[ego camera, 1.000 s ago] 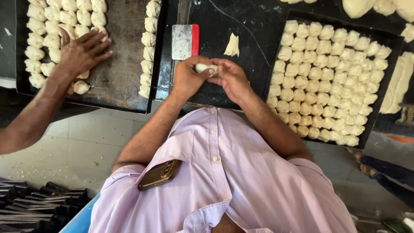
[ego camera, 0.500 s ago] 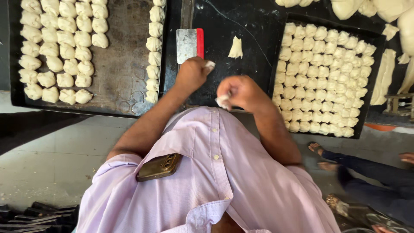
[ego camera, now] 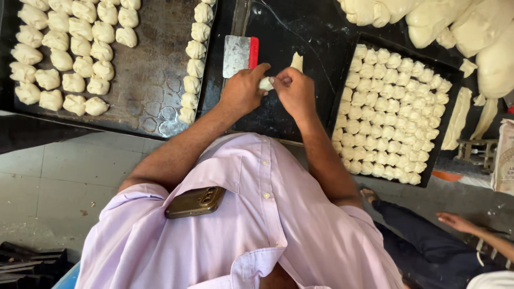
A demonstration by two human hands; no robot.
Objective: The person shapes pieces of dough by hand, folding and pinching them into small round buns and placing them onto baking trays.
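Both hands, left hand [ego camera: 242, 92] and right hand [ego camera: 293, 92], pinched one small pale dough lump [ego camera: 266, 83] in a narrow grip above the dark tabletop [ego camera: 300, 32]

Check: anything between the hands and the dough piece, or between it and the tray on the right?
Nothing visible. Both the left hand and right hand already pinch the small dough piece. The dark worktop between it and the right tray is bare.
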